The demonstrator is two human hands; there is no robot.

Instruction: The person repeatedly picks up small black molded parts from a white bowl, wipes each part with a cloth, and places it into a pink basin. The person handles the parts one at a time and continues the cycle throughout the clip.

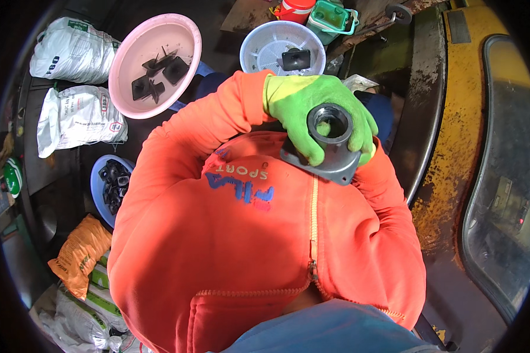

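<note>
My left hand (312,109), in a green glove, is closed around a black part with a round collar (343,159) in front of my chest. This part has a flat, square-cornered flange with small holes and a ring-shaped opening facing up. A bit of green shows through the opening. The left thumb lies along the near side of the collar, and the other fingers wrap its far and right sides. Behind the part's right edge, only a sliver of my right hand (368,155) shows, also gloved; its fingers are hidden.
A pink basin (119,65) at the far left holds several black parts. A pale perforated basin (256,44) ahead holds one. More fill a blue basin (95,188) at left. White sacks (79,50) and an orange bag (79,256) lie leftward. A rusty yellow machine (441,182) stands close on the right.
</note>
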